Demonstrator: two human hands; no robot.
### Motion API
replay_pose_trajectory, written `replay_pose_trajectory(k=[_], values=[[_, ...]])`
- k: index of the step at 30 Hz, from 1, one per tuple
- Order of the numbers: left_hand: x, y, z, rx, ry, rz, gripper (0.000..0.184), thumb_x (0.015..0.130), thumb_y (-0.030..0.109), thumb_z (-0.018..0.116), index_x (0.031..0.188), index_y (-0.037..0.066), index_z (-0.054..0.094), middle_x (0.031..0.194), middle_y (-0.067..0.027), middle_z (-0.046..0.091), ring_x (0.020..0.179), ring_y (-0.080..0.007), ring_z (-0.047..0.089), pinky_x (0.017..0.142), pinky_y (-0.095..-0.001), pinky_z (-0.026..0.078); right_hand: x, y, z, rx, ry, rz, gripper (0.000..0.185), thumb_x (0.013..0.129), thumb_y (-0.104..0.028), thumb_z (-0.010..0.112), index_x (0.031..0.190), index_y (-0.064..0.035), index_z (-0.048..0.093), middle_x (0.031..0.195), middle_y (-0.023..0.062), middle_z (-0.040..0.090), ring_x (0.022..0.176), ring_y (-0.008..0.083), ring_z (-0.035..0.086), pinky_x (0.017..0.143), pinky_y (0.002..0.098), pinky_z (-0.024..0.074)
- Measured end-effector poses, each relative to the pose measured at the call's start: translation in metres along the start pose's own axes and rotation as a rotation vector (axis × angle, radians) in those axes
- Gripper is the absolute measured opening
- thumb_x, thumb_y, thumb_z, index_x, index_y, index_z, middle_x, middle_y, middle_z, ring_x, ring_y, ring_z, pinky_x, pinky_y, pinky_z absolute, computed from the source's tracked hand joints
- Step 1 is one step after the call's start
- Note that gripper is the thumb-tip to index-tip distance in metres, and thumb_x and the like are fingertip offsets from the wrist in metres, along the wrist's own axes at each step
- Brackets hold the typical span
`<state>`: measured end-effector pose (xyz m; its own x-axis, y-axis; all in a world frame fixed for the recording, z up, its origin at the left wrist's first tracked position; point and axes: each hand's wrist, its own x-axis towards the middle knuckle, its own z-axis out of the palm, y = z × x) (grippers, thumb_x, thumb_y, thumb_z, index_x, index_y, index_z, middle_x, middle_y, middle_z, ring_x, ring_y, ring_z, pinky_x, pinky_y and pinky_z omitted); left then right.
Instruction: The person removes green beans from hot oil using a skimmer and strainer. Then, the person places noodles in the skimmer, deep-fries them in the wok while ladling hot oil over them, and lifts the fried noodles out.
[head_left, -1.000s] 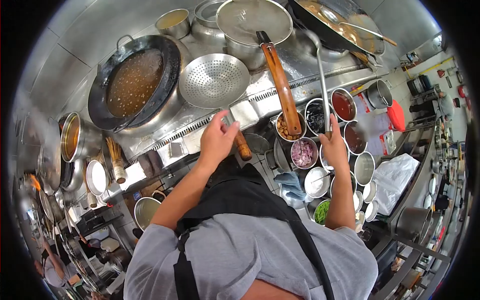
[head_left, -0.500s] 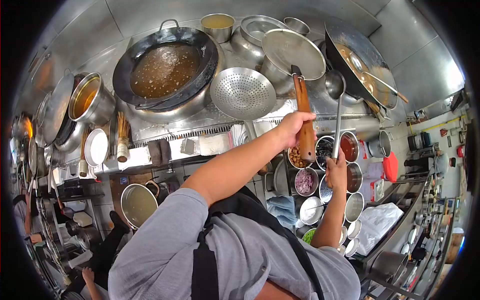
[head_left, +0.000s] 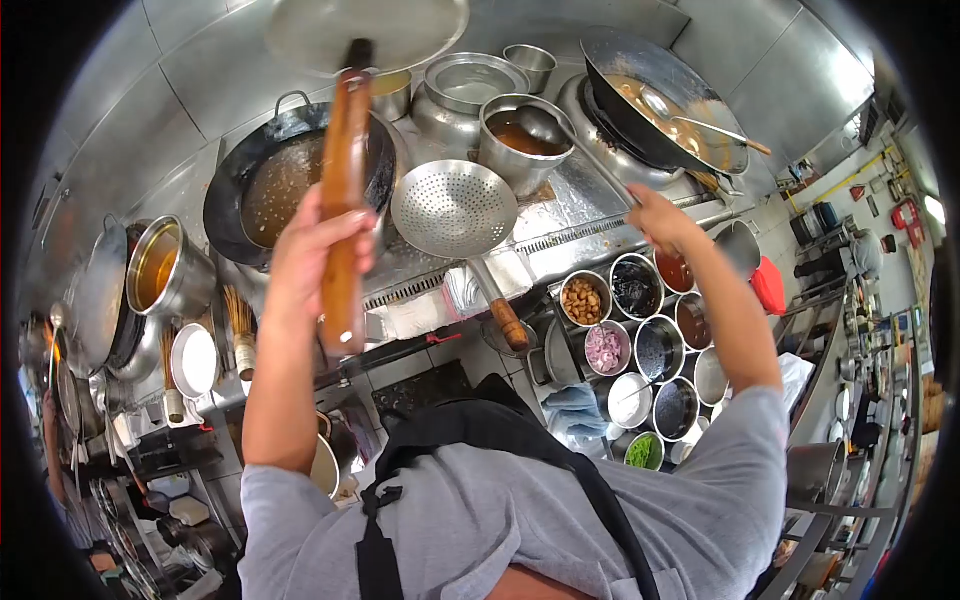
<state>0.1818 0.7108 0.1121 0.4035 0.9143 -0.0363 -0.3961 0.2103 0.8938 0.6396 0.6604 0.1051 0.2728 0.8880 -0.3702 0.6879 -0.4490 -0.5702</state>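
My left hand [head_left: 318, 245] is closed around the wooden handle of a wide round strainer [head_left: 385, 28], raised above the wok [head_left: 228, 205] and the back of the stove. In that wok lies brown liquid with foamy bits, partly hidden behind the handle. My right hand [head_left: 660, 218] grips the long handle of a metal ladle [head_left: 543, 126]. The ladle's bowl is at the mouth of a steel pot [head_left: 525, 172] of brown liquid. Between my hands a perforated skimmer [head_left: 455, 208] rests on the stove, its wooden handle pointing toward me.
A second wok [head_left: 610, 110] at the right holds brown liquid and another ladle. Steel tubs of diced brown pieces [head_left: 582, 298], chopped onion [head_left: 606, 348] and chopped greens [head_left: 643, 452] stand near my right side. A pot of orange oil [head_left: 158, 270] and bamboo brushes [head_left: 240, 330] are at left.
My left hand has lifted the strainer off the steel pot and carried it left, uncovering the brown liquid. My right hand has brought the ladle forward and left to that pot.
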Motion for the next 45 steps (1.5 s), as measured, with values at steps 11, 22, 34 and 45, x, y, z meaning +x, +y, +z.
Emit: replay_pose_trajectory(k=[11, 22, 34, 45], values=[[-0.139, 0.019, -0.082, 0.096, 0.375, 0.057, 0.045, 0.083, 0.009, 0.063, 0.124, 0.004, 0.044, 0.082, -0.0093, 0.055, 0.054, -0.0112, 0.051, 0.039, -0.0221, 0.042, 0.066, -0.073, 0.085, 2.206, -0.488, 0.128, 0.020, 0.095, -0.009, 0.044, 0.076, -0.0004, 0.042, 0.063, 0.0045, 0.047, 0.048, 0.0125, 0.050, 0.042, 0.0211, 0.0463], [-0.174, 0.010, -0.133, 0.154, 0.536, 0.049, 0.039, 0.081, 0.006, 0.064, 0.115, 0.004, 0.046, 0.080, -0.0076, 0.055, 0.054, -0.0117, 0.052, 0.041, -0.0238, 0.046, 0.019, -0.100, 0.079, 2.099, -0.452, 0.056, 0.018, 0.095, -0.009, 0.046, 0.082, 0.0023, 0.043, 0.063, 0.0037, 0.047, 0.049, 0.0113, 0.049, 0.043, 0.0215, 0.0439], [-0.174, 0.009, -0.124, 0.216, 0.638, 0.046, 0.030, 0.080, 0.001, 0.060, 0.106, 0.004, 0.048, 0.080, -0.0052, 0.054, 0.054, -0.0117, 0.053, 0.043, -0.0246, 0.046, -0.044, -0.213, 0.107, 2.112, -0.985, -0.146, 0.019, 0.097, -0.013, 0.044, 0.084, 0.0007, 0.045, 0.066, 0.0032, 0.045, 0.052, 0.0115, 0.049, 0.045, 0.0238, 0.0435], [-0.167, 0.000, -0.098, 0.327, 0.709, 0.019, 0.028, 0.080, -0.001, 0.060, 0.102, 0.005, 0.045, 0.078, -0.0056, 0.055, 0.053, -0.0132, 0.055, 0.043, -0.0265, 0.046, -0.005, -0.272, 0.198, 1.715, -1.098, 0.006, 0.010, 0.085, -0.002, 0.057, 0.090, -0.0019, 0.048, 0.068, 0.0039, 0.051, 0.051, 0.0105, 0.051, 0.043, 0.0226, 0.0416]])
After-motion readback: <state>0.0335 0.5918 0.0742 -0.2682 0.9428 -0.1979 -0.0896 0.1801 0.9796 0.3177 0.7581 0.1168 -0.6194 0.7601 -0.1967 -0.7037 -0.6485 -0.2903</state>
